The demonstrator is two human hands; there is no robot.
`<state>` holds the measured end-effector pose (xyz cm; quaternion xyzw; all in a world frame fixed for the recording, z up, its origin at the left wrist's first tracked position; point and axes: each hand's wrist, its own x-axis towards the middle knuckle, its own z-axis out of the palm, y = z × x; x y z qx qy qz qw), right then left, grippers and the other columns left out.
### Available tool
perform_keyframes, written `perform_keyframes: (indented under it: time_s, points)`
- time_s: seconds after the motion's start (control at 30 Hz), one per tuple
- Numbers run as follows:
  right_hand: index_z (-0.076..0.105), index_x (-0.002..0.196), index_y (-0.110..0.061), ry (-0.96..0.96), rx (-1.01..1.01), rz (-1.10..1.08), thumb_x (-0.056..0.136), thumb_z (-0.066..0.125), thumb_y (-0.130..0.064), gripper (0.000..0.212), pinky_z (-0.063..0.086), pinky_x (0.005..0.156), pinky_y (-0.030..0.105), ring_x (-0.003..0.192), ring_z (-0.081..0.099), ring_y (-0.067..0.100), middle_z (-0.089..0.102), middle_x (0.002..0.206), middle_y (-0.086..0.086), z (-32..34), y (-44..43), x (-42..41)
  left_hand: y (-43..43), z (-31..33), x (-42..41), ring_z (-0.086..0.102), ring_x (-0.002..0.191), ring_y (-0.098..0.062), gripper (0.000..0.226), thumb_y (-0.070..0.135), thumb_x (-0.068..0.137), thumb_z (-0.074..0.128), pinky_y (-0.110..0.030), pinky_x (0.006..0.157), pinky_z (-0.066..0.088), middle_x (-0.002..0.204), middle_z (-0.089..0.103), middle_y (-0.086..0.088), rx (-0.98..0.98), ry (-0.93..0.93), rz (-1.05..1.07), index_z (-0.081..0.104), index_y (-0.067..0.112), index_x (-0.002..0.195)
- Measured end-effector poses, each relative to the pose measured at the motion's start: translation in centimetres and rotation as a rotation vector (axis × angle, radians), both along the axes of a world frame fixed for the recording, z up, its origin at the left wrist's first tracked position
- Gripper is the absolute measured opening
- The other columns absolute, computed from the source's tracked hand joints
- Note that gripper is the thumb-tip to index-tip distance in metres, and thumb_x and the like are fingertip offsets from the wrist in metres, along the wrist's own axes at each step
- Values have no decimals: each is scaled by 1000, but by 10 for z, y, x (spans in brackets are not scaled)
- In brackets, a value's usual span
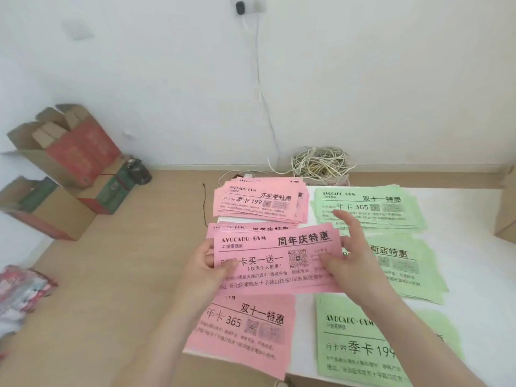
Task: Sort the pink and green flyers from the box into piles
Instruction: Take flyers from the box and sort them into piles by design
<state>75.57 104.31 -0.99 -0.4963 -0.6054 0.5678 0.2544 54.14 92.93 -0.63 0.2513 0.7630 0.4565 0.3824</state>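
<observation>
I hold a small stack of pink flyers (275, 258) above the middle pink pile. My left hand (208, 270) grips its left edge and my right hand (349, 255) pinches its right edge, index finger raised. A pink pile (259, 201) lies at the back, another pink pile (245, 328) at the front. Green piles lie to the right: back (368, 205), middle (405, 263), front (360, 344). All rest on a white sheet (469, 247) on the floor.
Open cardboard boxes (64, 169) stand at the left by the wall. A coil of white cable (321, 163) sits behind the piles, its wire running up the wall. Another cardboard box edge (505, 210) is at the right. Crumpled packaging (19, 291) lies at the far left.
</observation>
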Motion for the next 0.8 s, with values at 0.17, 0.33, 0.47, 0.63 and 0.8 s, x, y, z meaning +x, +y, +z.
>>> perform_keyframes:
  time_s: [0.17, 0.33, 0.47, 0.63, 0.8]
  points:
    - [28, 141, -38, -374, 340, 115, 86, 51, 0, 71, 51, 82, 37, 98, 60, 23, 49, 122, 3, -27, -8, -63, 20, -30, -63, 69, 92, -13, 35, 10, 87, 66, -42, 85, 54, 100, 70, 13, 3, 208, 21, 54, 39, 102]
    - [35, 144, -25, -773, 558, 247, 89, 46, -10, 58, 33, 108, 39, 135, 29, 27, 32, 148, 6, -44, -14, -84, 27, -61, -79, 30, 133, -25, 72, 24, 81, 71, -41, 107, 29, 143, 34, -2, -154, 818, -216, 33, 26, 142]
    - [45, 132, -22, -985, 491, 441, 92, 40, -11, 42, 37, 95, 43, 128, 38, 24, 42, 137, -1, -44, -24, -85, 24, -77, -64, 14, 141, -20, 48, 43, 91, 54, -43, 115, 16, 153, 22, 3, -181, 951, -636, 41, 42, 137]
    - [34, 141, -19, -1094, 462, 453, 88, 39, -6, 55, 33, 96, 43, 121, 42, 24, 39, 140, -2, -44, -29, -84, 28, -79, -52, 23, 137, -18, 37, 46, 92, 43, -41, 110, 24, 148, 28, 6, -216, 1037, -703, 40, 43, 129]
    - [25, 147, -28, -977, 402, 464, 90, 36, -5, 62, 27, 103, 47, 141, 16, 19, 26, 152, -6, -35, -26, -67, 39, -69, -47, 31, 127, -20, 35, 38, 91, 45, -34, 98, 39, 137, 36, 3, -256, 1071, -752, 41, 31, 125]
